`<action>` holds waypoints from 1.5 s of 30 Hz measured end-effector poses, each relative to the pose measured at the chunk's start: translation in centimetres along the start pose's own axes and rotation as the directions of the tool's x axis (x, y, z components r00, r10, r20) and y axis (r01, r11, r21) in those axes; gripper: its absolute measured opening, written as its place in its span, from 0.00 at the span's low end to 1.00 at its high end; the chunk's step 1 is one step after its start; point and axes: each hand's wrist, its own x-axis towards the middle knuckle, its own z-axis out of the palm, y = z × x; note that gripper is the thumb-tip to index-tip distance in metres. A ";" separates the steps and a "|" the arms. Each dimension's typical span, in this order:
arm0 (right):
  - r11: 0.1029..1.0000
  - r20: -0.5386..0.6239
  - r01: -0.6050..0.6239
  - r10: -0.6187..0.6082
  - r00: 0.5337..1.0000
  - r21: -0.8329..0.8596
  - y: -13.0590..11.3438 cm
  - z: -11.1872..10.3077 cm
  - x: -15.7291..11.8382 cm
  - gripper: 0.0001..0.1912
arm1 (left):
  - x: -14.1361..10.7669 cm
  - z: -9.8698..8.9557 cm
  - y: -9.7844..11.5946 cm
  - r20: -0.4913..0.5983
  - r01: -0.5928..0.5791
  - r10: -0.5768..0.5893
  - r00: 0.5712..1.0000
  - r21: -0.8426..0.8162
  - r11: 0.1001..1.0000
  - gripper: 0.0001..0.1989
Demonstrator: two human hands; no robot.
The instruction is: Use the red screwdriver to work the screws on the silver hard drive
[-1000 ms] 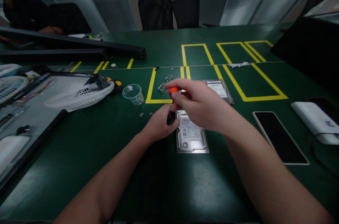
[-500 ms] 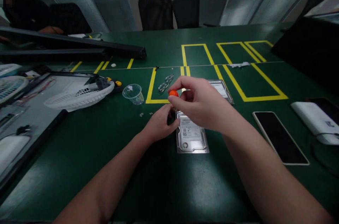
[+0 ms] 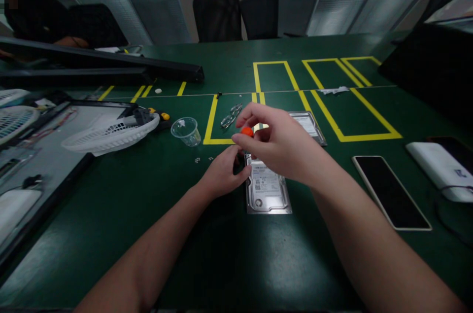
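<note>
A silver hard drive [image 3: 268, 187] with a white label lies on the green table in front of me. My left hand [image 3: 226, 170] grips its far left corner, thumb on the top edge and fingers curled beside it. Above that same corner, my right hand [image 3: 275, 140] pinches a screwdriver [image 3: 247, 131] upright. Only its orange-red handle end shows clearly; my fingers cover most of the rest, and the tip is hidden. A second hard drive [image 3: 308, 125] lies behind my right hand, partly covered by it.
A clear plastic cup [image 3: 185, 130] and small screws [image 3: 197, 160] are left of my hands. Eyeglasses [image 3: 231, 116] lie beyond them. At right are a phone [image 3: 391, 192] and a white power bank [image 3: 443, 170]. A white racket-like frame [image 3: 111, 138] rests at left. Another person [image 3: 40, 17] sits far left.
My right hand's fingers have shifted slightly around the screwdriver, and its orange-red end has moved a little to the right. My left hand and the hard drive stay in place.
</note>
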 end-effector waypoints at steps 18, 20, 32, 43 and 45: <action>0.990 0.047 -0.099 0.095 0.994 0.096 0.0 0.3 0.2 0.08 | 0.1 0.1 0.3 -0.004 0.029 -0.029 1.000 -0.012 1.000 0.10; 0.993 0.024 -0.094 0.093 0.995 0.070 -0.1 0.3 0.0 0.06 | 0.0 0.1 0.3 -0.008 0.034 -0.034 0.999 -0.014 0.999 0.11; 0.999 -0.032 -0.041 0.041 0.999 -0.028 -0.2 0.1 0.0 0.06 | 0.1 0.0 0.2 -0.005 0.020 -0.020 1.000 -0.016 1.000 0.14; 0.998 -0.009 -0.026 0.026 1.000 -0.052 0.1 0.1 0.0 0.13 | 0.0 -0.1 0.4 0.000 0.022 -0.022 1.000 -0.008 1.000 0.13; 0.998 -0.022 -0.036 0.035 0.999 -0.053 0.2 0.1 0.0 0.13 | 0.0 -0.1 0.4 0.000 0.023 -0.023 1.000 -0.009 1.000 0.13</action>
